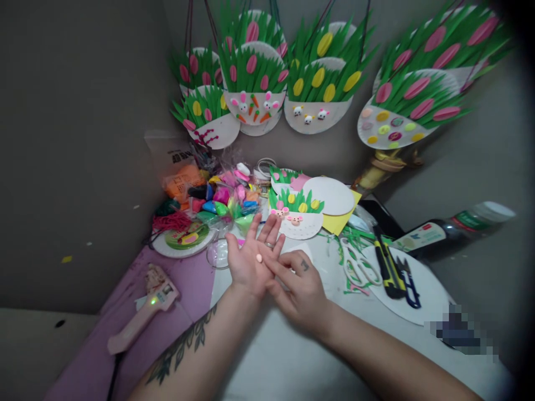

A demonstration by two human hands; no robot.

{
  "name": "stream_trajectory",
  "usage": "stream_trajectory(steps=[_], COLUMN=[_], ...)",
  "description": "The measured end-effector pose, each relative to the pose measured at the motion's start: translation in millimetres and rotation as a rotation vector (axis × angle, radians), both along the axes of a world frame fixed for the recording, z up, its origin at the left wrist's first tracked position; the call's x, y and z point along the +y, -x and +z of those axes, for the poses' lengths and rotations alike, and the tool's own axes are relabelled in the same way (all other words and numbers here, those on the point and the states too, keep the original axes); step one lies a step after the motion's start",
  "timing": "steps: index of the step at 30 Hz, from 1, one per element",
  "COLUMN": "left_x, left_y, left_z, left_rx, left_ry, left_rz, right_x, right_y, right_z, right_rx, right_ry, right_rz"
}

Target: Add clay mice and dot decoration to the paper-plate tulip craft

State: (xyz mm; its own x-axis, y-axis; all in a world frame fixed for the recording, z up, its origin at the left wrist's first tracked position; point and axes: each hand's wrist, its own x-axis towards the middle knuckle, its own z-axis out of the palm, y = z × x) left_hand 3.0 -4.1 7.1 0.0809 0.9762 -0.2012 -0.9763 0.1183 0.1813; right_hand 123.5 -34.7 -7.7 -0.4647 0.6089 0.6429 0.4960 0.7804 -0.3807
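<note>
My left hand [246, 267] lies palm up with its fingers stretched out, above the white table. A small pale pink lump of soft clay [259, 258] rests on its palm. Beside it, my right hand [298, 284] touches the left palm with its index fingertip close to the lump; its thumb is apart from that finger, and nothing shows between them. Just beyond the hands stands a paper-plate pocket [298, 227] with green paper grass, yellow tulips and two pink animal faces.
Colourful clay packets [228, 192] pile up at the back left. A pink glue gun [144, 320] with a lit green light lies left. Scissors [359, 262], a yellow-black cutter [389, 270] and thread snips [408, 283] lie right, near a dark bottle [455, 228]. Decorated plates [320, 117] hang behind.
</note>
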Motion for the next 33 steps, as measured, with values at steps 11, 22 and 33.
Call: stream_trajectory(steps=[11, 22, 33], left_x=[-1.8, -2.6, -1.1], left_y=[-0.7, -2.0, -0.2], left_z=[-1.4, 5.5, 0.4], left_rx=[0.083, 0.103, -0.002], left_ry=[-0.062, 0.021, 0.017], left_rz=[0.006, 0.046, 0.039], right_x=[0.3, 1.0, 4.4], right_y=[0.5, 2.1, 0.3], right_z=[-4.9, -7.4, -9.9], right_rx=[-0.097, -0.139, -0.133], right_ry=[-0.119, -0.172, -0.118], right_rz=[-0.030, -0.040, -0.069])
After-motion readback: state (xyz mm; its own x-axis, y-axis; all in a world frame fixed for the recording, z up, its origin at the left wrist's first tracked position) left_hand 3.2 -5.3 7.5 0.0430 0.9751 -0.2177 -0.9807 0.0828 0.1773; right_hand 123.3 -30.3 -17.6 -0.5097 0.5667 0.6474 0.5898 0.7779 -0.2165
